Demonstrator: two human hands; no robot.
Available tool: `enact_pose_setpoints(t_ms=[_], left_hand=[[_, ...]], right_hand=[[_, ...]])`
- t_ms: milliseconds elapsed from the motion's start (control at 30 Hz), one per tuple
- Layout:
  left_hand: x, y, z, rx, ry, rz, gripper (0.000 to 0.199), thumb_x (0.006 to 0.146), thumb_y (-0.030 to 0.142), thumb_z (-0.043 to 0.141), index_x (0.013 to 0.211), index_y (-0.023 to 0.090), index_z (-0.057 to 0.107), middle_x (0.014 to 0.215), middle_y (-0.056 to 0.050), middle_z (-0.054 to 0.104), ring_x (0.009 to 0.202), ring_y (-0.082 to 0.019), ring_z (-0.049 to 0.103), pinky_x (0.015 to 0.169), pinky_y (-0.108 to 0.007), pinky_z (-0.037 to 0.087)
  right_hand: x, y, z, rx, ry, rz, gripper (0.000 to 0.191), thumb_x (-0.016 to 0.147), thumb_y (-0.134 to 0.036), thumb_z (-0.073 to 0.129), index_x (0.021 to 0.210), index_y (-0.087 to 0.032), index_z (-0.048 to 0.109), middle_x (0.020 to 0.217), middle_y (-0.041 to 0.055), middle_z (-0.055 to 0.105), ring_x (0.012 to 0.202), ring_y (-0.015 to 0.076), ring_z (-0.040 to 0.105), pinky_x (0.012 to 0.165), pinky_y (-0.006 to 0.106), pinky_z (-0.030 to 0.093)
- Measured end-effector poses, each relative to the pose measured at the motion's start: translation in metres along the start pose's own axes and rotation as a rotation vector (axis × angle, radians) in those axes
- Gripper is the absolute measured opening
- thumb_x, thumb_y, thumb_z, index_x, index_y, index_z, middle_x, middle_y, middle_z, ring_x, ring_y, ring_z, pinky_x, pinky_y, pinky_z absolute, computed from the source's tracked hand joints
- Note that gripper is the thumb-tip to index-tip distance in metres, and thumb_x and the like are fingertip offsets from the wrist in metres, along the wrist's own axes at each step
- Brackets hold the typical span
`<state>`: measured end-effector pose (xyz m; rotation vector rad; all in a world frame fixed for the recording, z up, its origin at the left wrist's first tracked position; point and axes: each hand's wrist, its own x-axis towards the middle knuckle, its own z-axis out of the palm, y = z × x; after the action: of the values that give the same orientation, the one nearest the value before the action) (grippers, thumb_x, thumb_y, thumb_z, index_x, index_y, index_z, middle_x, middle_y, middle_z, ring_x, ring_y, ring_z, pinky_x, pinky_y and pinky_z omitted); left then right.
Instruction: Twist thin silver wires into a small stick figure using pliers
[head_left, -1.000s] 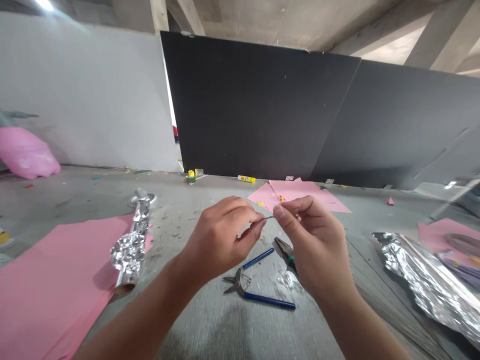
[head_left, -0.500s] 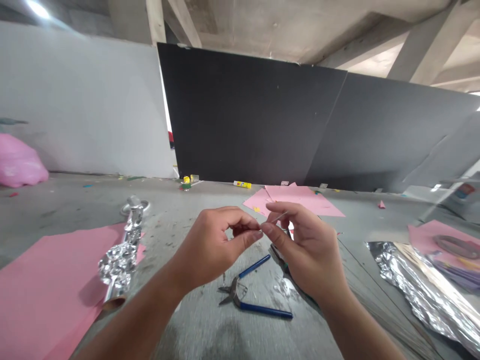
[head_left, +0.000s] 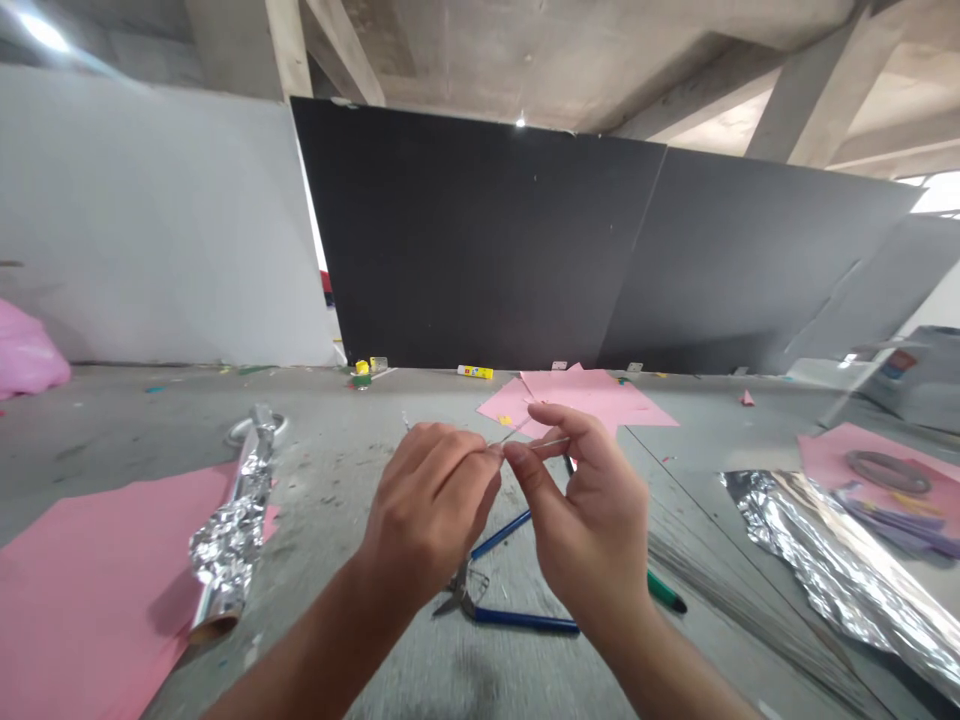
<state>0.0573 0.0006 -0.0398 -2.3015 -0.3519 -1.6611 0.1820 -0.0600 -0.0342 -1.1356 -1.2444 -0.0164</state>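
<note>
My left hand (head_left: 427,510) and my right hand (head_left: 585,520) are raised close together above the concrete floor (head_left: 360,660). Their fingertips pinch a thin metal wire (head_left: 536,443), which runs roughly level between them. Below my hands lie blue-handled snips (head_left: 495,590), partly hidden by my left hand. Green-handled pliers (head_left: 664,592) lie mostly hidden under my right hand, with only the grip end showing.
A foil roll (head_left: 236,530) lies on a large pink paper sheet (head_left: 90,580) to the left. Pink sheets (head_left: 577,395) lie ahead. Crumpled foil (head_left: 840,550), a bundle of thin wires (head_left: 727,590) and a tape roll (head_left: 889,472) lie right.
My view has tilted upward and turned, so everything shifts in the frame. My hands have drawn closer to me and the wire now lies more level. The pliers' green grip has come into view.
</note>
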Motion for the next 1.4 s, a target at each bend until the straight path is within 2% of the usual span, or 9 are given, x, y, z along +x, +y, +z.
enact_pose_setpoints(t_ms=[133, 267, 367, 433, 667, 933, 1167, 1300, 1400], left_hand=[[0.000, 0.005, 0.003, -0.041, -0.050, -0.088, 0.009, 0.083, 0.005, 0.063, 0.084, 0.013, 0.061, 0.082, -0.008, 0.068, 0.079, -0.019, 0.061, 0.072, -0.035, 0.051], [0.008, 0.004, -0.001, -0.502, -0.315, -0.712, 0.024, 0.089, 0.026, 0.063, 0.112, 0.020, 0.061, 0.096, -0.006, 0.071, 0.088, -0.019, 0.066, 0.072, -0.032, 0.053], [0.014, -0.001, -0.006, -0.876, -0.531, -1.036, 0.024, 0.090, 0.039, 0.061, 0.103, 0.019, 0.067, 0.091, -0.004, 0.070, 0.087, -0.017, 0.064, 0.079, -0.032, 0.051], [0.016, -0.004, -0.009, -0.984, -0.589, -1.080, 0.023, 0.090, 0.040, 0.063, 0.091, 0.018, 0.070, 0.084, -0.002, 0.067, 0.083, -0.014, 0.060, 0.081, -0.029, 0.047], [0.015, -0.002, -0.005, -1.252, -0.435, -1.177, 0.027, 0.087, 0.040, 0.066, 0.077, 0.016, 0.069, 0.070, 0.001, 0.060, 0.059, -0.008, 0.044, 0.060, -0.024, 0.036], [0.016, -0.002, -0.008, -1.546, -0.429, -1.369, 0.027, 0.085, 0.032, 0.069, 0.067, 0.013, 0.064, 0.058, 0.001, 0.056, 0.048, -0.006, 0.043, 0.050, -0.021, 0.030], [0.017, -0.002, -0.012, -1.745, -0.490, -1.562, 0.018, 0.080, 0.027, 0.069, 0.071, 0.012, 0.065, 0.047, 0.005, 0.048, 0.038, -0.003, 0.031, 0.045, -0.020, 0.030], [0.018, -0.003, -0.013, -1.764, -0.532, -1.554, 0.020, 0.081, 0.028, 0.066, 0.068, 0.014, 0.064, 0.043, 0.005, 0.046, 0.037, -0.004, 0.030, 0.045, -0.021, 0.030], [0.017, -0.006, -0.017, -1.894, -0.675, -1.527, 0.019, 0.081, 0.028, 0.062, 0.068, 0.014, 0.062, 0.041, 0.006, 0.041, 0.035, -0.005, 0.026, 0.044, -0.022, 0.027]], right_hand=[[0.004, 0.006, -0.002, 0.013, -0.014, -0.029, 0.019, 0.087, -0.016, 0.063, 0.104, -0.024, 0.061, 0.082, -0.0001, 0.067, 0.081, 0.0182, 0.064, 0.086, 0.043, 0.048], [0.014, 0.011, -0.010, 0.037, -0.054, -0.039, 0.017, 0.087, -0.016, 0.064, 0.102, -0.024, 0.063, 0.083, 0.0002, 0.067, 0.084, 0.0189, 0.065, 0.083, 0.042, 0.049], [0.019, 0.011, -0.016, 0.073, -0.098, -0.070, 0.015, 0.086, -0.015, 0.065, 0.097, -0.024, 0.065, 0.087, 0.0005, 0.068, 0.084, 0.0172, 0.064, 0.081, 0.039, 0.050], [0.021, 0.011, -0.018, 0.116, -0.124, -0.059, 0.013, 0.085, -0.014, 0.065, 0.094, -0.023, 0.066, 0.086, 0.0000, 0.067, 0.081, 0.0158, 0.064, 0.078, 0.036, 0.050], [0.023, 0.013, -0.019, 0.200, -0.255, -0.011, 0.012, 0.088, -0.019, 0.064, 0.099, -0.024, 0.066, 0.084, 0.0001, 0.069, 0.084, 0.0174, 0.064, 0.077, 0.038, 0.050], [0.022, 0.018, -0.025, 0.249, -0.384, -0.064, 0.021, 0.089, -0.020, 0.065, 0.108, -0.029, 0.066, 0.092, -0.0001, 0.072, 0.081, 0.0162, 0.064, 0.073, 0.037, 0.050], [0.022, 0.017, -0.025, 0.301, -0.414, -0.108, 0.017, 0.089, -0.018, 0.065, 0.103, -0.028, 0.065, 0.089, -0.0003, 0.072, 0.076, 0.0157, 0.063, 0.070, 0.037, 0.049], [0.022, 0.014, -0.026, 0.245, -0.382, -0.163, 0.020, 0.087, -0.015, 0.066, 0.103, -0.027, 0.063, 0.088, -0.0001, 0.071, 0.079, 0.0161, 0.061, 0.070, 0.036, 0.047], [0.019, 0.009, -0.028, 0.241, -0.404, -0.191, 0.019, 0.086, -0.015, 0.067, 0.100, -0.026, 0.062, 0.087, -0.0001, 0.071, 0.080, 0.0164, 0.061, 0.068, 0.036, 0.047]])
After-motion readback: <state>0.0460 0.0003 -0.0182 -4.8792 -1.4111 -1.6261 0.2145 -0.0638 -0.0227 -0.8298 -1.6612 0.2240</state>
